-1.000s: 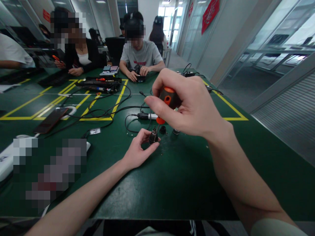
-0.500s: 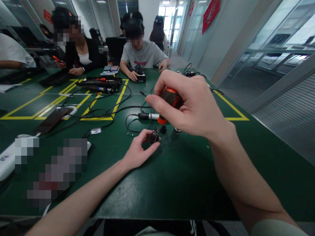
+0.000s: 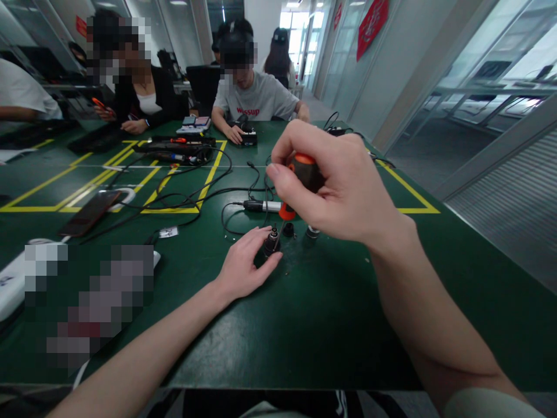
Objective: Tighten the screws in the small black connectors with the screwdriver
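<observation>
My right hand grips a screwdriver with a black and orange handle. Its thin shaft points down to a small dark cylindrical part with a metal tip, standing upright on the green table. Around that part my left hand rests low, fingers behind it and thumb in front; its fingertips are partly hidden. Just right of the part lie a small black ring-shaped piece and a short silver cylinder. Behind them is a black and silver pen-shaped tool with a cable.
A phone, a white power strip and black cables lie on the left of the green table. Further back sits a black tool tray. Across the table, a person in a grey shirt handles a small black device.
My left fingers have straightened and loosened somewhat around the dark part. The right thumb has shifted slightly along the screwdriver handle; the screwdriver stays at the part.
</observation>
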The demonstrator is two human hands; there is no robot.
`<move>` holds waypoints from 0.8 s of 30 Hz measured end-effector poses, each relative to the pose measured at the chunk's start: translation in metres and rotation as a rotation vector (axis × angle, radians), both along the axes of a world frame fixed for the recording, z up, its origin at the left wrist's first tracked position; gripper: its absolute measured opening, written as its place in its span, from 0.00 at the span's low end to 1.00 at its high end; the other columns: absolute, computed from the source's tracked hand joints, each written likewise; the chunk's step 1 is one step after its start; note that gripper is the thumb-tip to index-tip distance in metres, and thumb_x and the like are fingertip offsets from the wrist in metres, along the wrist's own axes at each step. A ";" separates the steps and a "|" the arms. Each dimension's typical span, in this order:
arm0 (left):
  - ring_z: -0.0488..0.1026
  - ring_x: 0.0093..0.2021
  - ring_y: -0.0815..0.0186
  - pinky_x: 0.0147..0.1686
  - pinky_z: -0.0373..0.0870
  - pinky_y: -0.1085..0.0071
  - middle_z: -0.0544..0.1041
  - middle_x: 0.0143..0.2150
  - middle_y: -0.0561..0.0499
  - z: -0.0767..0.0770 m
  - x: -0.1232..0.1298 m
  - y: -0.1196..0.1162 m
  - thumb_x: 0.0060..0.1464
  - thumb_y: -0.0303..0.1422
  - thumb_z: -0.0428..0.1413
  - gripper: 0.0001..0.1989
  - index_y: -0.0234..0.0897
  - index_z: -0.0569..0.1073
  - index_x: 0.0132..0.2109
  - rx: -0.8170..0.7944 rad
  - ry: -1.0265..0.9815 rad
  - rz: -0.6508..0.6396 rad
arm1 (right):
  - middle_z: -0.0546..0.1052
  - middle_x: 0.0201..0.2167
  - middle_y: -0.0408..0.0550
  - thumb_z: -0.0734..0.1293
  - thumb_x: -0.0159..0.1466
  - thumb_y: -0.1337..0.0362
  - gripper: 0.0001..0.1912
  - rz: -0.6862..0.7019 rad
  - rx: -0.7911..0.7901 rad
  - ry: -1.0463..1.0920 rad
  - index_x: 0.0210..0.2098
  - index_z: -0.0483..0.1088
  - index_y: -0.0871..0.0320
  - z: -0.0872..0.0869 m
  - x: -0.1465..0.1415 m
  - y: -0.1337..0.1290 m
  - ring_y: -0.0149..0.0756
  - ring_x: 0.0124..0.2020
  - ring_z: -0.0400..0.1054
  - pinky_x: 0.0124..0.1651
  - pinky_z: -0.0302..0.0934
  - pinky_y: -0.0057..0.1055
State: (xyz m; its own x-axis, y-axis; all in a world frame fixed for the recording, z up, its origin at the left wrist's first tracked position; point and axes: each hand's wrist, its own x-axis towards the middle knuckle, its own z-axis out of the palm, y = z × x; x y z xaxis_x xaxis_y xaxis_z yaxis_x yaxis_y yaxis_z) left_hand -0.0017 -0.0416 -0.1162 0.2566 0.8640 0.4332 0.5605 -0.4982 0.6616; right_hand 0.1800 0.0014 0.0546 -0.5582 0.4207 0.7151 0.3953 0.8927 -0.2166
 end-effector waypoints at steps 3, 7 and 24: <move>0.77 0.63 0.48 0.68 0.71 0.44 0.80 0.61 0.32 0.000 0.001 0.000 0.67 0.42 0.55 0.21 0.30 0.76 0.57 0.031 0.046 -0.013 | 0.70 0.27 0.41 0.63 0.68 0.64 0.01 0.012 0.024 0.023 0.38 0.66 0.54 -0.001 -0.001 0.000 0.34 0.27 0.63 0.34 0.54 0.34; 0.74 0.67 0.49 0.73 0.64 0.42 0.79 0.63 0.33 0.003 0.002 0.001 0.68 0.41 0.54 0.20 0.31 0.74 0.58 0.074 0.093 -0.021 | 0.69 0.28 0.41 0.63 0.68 0.61 0.04 0.051 0.050 0.041 0.38 0.66 0.54 -0.002 -0.001 0.000 0.33 0.27 0.63 0.34 0.55 0.34; 0.81 0.41 0.58 0.42 0.77 0.63 0.83 0.43 0.46 0.001 0.002 0.002 0.64 0.42 0.57 0.12 0.38 0.73 0.47 -0.132 0.086 -0.058 | 0.71 0.27 0.42 0.65 0.72 0.55 0.13 0.019 0.043 -0.001 0.34 0.67 0.55 -0.001 -0.001 0.001 0.34 0.28 0.65 0.33 0.52 0.33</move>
State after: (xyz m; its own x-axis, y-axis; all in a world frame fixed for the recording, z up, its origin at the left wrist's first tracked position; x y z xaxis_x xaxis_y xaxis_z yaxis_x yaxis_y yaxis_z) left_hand 0.0000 -0.0398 -0.1147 0.3388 0.8945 0.2916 0.5906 -0.4435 0.6742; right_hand 0.1793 0.0026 0.0532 -0.5663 0.3785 0.7321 0.3781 0.9086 -0.1773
